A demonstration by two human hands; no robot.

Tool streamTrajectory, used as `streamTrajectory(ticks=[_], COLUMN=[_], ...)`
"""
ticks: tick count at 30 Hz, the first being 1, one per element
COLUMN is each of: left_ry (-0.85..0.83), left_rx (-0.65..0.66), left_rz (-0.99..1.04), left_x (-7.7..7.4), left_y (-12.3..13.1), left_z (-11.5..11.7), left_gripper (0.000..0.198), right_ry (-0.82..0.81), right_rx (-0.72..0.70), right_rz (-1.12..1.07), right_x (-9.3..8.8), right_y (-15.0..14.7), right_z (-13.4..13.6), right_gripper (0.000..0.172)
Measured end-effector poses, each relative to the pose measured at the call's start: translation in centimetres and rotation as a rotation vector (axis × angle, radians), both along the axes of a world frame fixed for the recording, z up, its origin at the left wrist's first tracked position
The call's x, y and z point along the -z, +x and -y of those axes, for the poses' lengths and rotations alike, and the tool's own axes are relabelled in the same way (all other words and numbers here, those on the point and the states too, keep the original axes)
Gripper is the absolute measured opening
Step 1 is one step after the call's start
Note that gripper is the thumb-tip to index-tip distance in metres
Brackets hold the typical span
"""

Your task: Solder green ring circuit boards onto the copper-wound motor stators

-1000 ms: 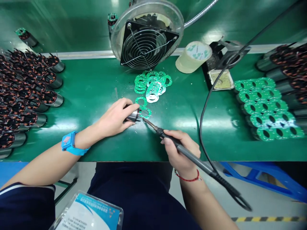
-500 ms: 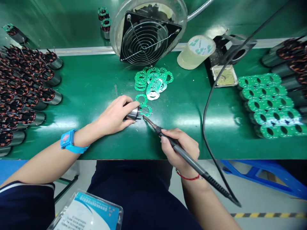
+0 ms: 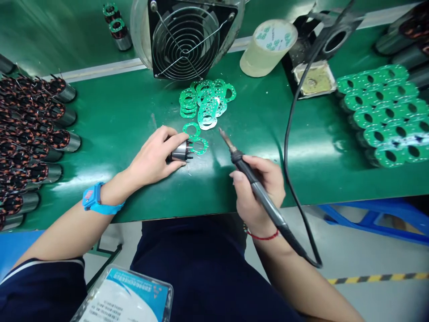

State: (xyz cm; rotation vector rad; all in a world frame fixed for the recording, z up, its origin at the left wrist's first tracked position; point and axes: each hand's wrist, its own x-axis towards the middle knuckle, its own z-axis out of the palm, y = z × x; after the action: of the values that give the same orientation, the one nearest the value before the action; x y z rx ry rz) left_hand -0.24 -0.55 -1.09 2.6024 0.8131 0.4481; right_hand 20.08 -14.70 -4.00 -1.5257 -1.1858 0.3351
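Observation:
My left hand (image 3: 156,154) is closed around a motor stator (image 3: 180,152), a metal cylinder lying on its side with its pins facing right. Two loose green ring-shaped circuit boards (image 3: 200,146) lie right beside its pin end. In my right hand (image 3: 259,188) is a soldering iron (image 3: 264,201), its fingers wrapped round the dark handle. The iron's tip points up and left over the table, apart from the stator. Above the stator sits a heap of green circuit boards (image 3: 208,100). My left fingers hide part of the stator's body.
Rows of stators (image 3: 36,143) stand at the left. A fan (image 3: 185,49), a tape roll (image 3: 270,47) and an iron stand with a sponge tray (image 3: 315,80) line the back. Board-topped stators (image 3: 389,114) fill the right. The iron's cord (image 3: 290,134) loops across the table.
The soldering iron's tip has drawn away from the stator's pins, up and to the right. My left hand still holds the stator. The whole view has shifted and tilted somewhat.

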Motion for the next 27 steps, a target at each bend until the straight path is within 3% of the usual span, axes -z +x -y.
streamTrajectory(ticks=[7,11,17,20,23,27], left_ry=[0.037,0.006,-0.247,-0.411,-0.489,-0.327], left_rx=[0.002,-0.033,-0.233,-0.231,-0.135,-0.014], left_rz=[-0.003,-0.005,0.114,0.184,0.190,0.114], left_x=[0.0,0.0,-1.2,-1.8,-1.7,-0.6], left_y=[0.0,0.2,0.2,0.0,-0.3,-0.2], left_z=[0.0,0.1,1.0,1.4,1.6,1.4], left_gripper=[0.045,0.046,0.044,0.043,0.046,0.049], right_ry=[-0.077,-0.186,-0.280,-0.284,-0.145,-0.036], right_rx=[-0.233,-0.282,-0.272,-0.267,-0.190,-0.218], right_rz=[0.172,0.148,0.224,0.071,-0.180,-0.355], right_x=[-0.7,-1.4,-2.6,-2.6,-2.3,-1.9], right_y=[-0.1,0.1,-0.4,-1.7,-3.1,-3.7], right_z=[-0.5,-1.1,-3.1,-3.8,-4.3,-5.1], right_gripper=[0.041,0.036,0.027,0.031,0.029,0.027])
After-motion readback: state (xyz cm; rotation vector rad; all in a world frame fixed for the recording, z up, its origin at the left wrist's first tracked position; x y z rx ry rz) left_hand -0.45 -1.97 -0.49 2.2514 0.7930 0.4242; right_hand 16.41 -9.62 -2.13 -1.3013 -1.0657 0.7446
